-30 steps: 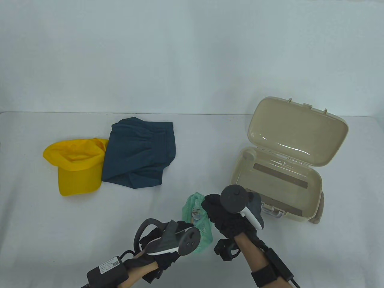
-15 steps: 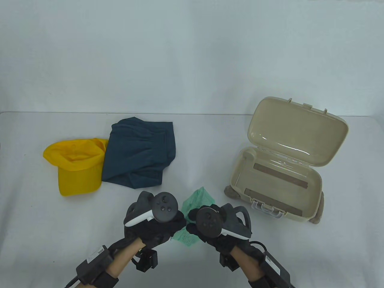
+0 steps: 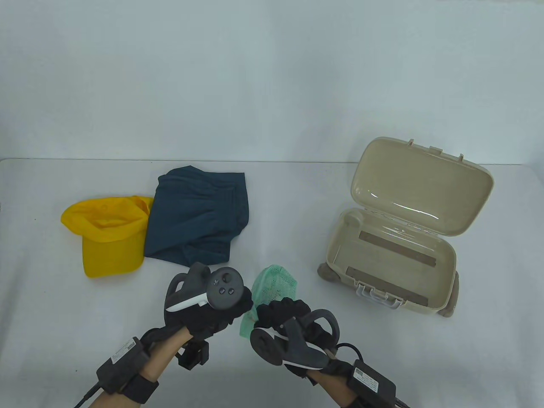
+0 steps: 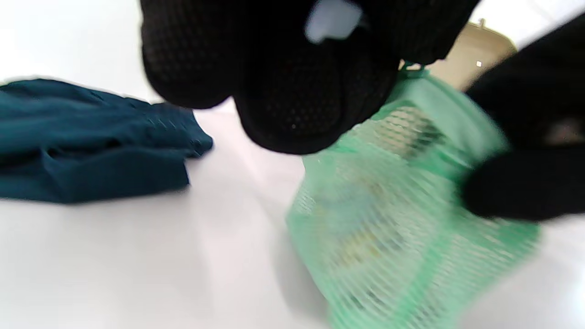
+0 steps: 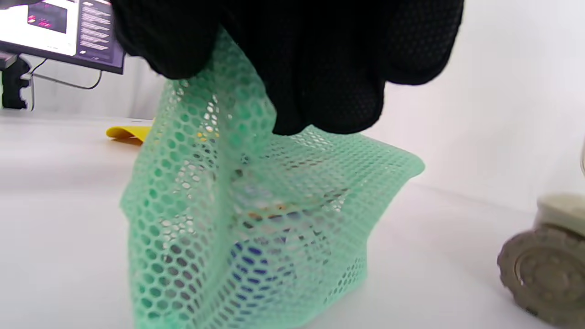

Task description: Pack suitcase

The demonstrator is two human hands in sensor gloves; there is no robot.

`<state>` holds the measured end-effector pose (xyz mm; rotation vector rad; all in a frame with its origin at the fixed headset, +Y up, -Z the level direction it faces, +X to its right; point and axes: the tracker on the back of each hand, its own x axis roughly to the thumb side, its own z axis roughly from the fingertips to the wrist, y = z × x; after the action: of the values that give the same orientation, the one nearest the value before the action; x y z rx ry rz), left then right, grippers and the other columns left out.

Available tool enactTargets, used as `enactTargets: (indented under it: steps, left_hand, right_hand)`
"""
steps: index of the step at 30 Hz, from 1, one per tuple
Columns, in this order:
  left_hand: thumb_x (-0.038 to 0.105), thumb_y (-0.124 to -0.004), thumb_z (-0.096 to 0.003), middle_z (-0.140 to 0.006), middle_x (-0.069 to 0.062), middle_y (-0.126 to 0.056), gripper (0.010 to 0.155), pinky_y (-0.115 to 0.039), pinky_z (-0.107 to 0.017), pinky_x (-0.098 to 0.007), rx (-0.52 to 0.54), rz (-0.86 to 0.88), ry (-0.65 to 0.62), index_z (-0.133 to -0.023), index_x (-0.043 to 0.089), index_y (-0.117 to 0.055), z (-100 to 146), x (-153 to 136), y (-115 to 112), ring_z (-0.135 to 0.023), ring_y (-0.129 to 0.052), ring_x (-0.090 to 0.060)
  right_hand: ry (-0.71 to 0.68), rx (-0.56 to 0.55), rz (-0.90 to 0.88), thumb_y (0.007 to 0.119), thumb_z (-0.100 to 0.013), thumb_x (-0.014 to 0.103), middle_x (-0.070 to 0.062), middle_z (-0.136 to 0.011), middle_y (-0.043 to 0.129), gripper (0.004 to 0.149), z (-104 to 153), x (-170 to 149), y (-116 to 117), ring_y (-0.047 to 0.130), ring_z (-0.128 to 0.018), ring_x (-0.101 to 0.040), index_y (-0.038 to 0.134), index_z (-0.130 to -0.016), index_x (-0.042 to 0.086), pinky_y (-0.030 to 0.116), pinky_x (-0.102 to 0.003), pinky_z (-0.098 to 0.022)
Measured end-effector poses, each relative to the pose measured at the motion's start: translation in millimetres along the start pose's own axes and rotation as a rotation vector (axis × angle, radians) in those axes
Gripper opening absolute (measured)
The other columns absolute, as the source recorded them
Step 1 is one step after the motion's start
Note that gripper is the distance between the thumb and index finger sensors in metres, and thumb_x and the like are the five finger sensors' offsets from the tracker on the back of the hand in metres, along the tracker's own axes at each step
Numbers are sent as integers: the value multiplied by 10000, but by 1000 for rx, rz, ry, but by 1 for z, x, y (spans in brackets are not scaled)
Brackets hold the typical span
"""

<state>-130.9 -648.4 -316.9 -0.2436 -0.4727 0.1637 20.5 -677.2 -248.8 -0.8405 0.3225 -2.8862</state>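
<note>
A green mesh pouch (image 3: pixel 272 288) with small items inside is held between both gloved hands near the table's front middle. My left hand (image 3: pixel 231 310) grips its left edge and my right hand (image 3: pixel 276 312) pinches its near edge. Close up, the green mesh pouch (image 5: pixel 256 219) hangs from the right fingers (image 5: pixel 320 82), its bottom at the table. In the left wrist view the pouch (image 4: pixel 393 219) is blurred under the left fingers (image 4: pixel 292 91). The beige suitcase (image 3: pixel 352 272) lies open at the right, its lid (image 3: pixel 420 187) raised and nothing in its tray.
A dark teal garment (image 3: pixel 197 216) lies crumpled at the left middle, overlapping a yellow cap (image 3: pixel 106 233) further left. The suitcase's wheel (image 5: pixel 539 269) shows close to the pouch on the right. A monitor (image 5: pixel 59 27) stands beyond the table.
Both hands have drawn back from the suitcase toward the table's front with the pouch. The left hand rose and took hold of it; the right wrist has rolled, its tracker now facing down.
</note>
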Motion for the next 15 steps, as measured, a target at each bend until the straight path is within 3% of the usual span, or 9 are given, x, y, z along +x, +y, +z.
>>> enactTargets:
  steps: [15]
  left_hand:
    - [431, -655, -501, -779, 38, -916, 417, -875, -438, -313, 50, -104, 237, -866, 298, -807, -94, -23, -13, -521, -1016, -101]
  right_hand:
    - [-72, -2, 142, 782, -455, 479, -11, -704, 997, 472, 5, 7, -2, 1004, -620, -211, 866, -803, 170, 823, -430, -524]
